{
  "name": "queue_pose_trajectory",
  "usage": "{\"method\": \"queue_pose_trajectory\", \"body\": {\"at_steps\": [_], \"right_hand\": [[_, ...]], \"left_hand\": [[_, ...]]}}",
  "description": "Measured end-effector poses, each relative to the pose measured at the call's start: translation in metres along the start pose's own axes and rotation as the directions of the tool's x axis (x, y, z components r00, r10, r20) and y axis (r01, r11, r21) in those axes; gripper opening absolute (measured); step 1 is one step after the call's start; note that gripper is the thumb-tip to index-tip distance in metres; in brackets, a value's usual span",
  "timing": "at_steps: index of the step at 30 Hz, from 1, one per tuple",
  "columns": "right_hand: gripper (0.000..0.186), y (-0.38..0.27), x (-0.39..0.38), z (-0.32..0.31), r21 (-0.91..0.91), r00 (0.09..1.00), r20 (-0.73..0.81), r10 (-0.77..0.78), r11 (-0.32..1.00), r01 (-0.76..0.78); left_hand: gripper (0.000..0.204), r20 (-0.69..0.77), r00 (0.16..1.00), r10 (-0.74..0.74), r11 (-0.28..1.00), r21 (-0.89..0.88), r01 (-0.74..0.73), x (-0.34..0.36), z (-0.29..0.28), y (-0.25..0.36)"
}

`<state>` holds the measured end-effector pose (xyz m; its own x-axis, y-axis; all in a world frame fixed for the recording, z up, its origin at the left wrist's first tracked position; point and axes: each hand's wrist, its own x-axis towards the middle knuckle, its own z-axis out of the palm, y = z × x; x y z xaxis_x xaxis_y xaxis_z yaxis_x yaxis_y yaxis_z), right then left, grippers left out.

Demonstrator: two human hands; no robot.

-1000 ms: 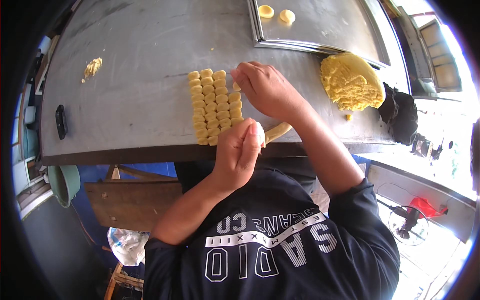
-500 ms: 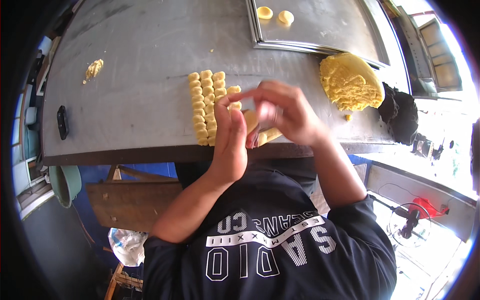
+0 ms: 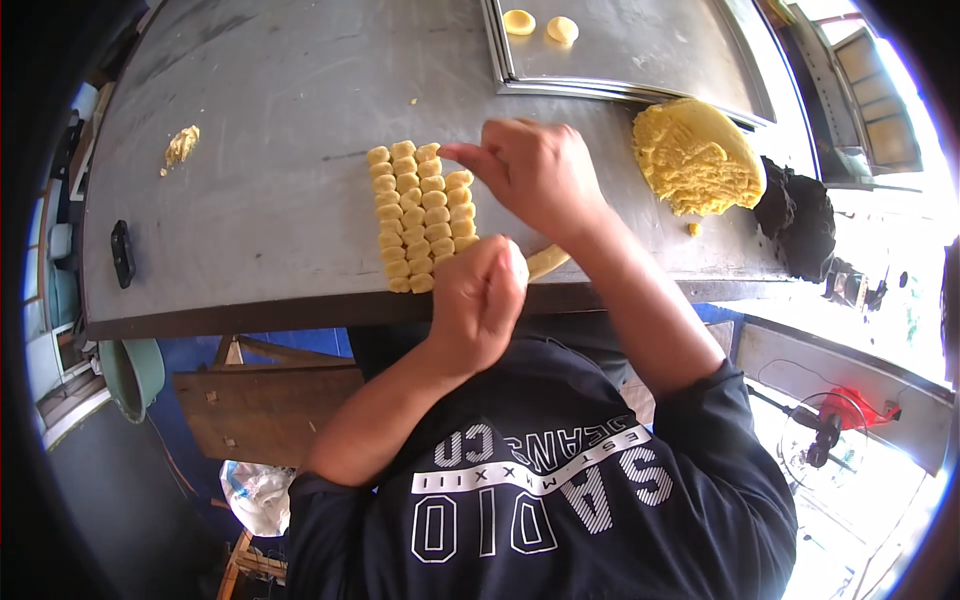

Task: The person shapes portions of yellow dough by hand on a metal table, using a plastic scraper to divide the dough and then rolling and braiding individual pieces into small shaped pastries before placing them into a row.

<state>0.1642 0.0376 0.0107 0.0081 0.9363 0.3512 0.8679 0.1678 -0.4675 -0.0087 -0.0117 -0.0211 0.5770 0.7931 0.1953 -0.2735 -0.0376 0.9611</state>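
Observation:
My left hand is closed in a fist at the table's near edge; whatever it holds is hidden inside the fingers. My right hand hangs above the right side of the dough pieces, palm down. One digit of it stretches left, its tip at the top piece of the third column, while its other fingers curl under, partly hidden; I see nothing held. Small pale yellow pieces lie in several tight columns. A dough roll lies beside my left hand, partly covered by it.
A large yellow mass sits at the right, with a black plastic bag beside it. At the far right, a metal tray carries two dough rounds. Yellow scraps and a black object lie at left.
My hands were together around a round dough piece; now they are apart. The right has moved up and left over the columns, and the left has closed, hiding the dough piece.

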Motion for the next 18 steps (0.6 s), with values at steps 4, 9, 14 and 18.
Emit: {"method": "queue_pose_trajectory", "body": {"at_steps": [4,9,14,18], "right_hand": [[0.03,0.026,0.013,0.024,0.137,0.992,0.125,0.021,0.99,-0.039],[0.015,0.026,0.024,0.02,0.272,0.916,0.383,0.119,0.933,-0.235],[0.015,0.029,0.012,0.017,0.2,0.968,0.196,-0.157,0.973,0.117],[0.024,-0.003,-0.02,-0.042,0.473,0.972,0.194,-0.135,0.881,0.028]], "left_hand": [[0.034,0.019,0.993,-0.113,0.992,-0.045,0.114,0.0,0.001,0.008],[0.034,0.069,0.99,0.121,0.992,-0.038,-0.118,0.006,0.003,0.002],[0.03,0.086,0.995,-0.058,0.997,0.052,0.054,0.003,0.0,-0.001],[0.043,-0.068,0.972,-0.226,0.919,-0.347,0.189,0.016,-0.008,0.004]]}}
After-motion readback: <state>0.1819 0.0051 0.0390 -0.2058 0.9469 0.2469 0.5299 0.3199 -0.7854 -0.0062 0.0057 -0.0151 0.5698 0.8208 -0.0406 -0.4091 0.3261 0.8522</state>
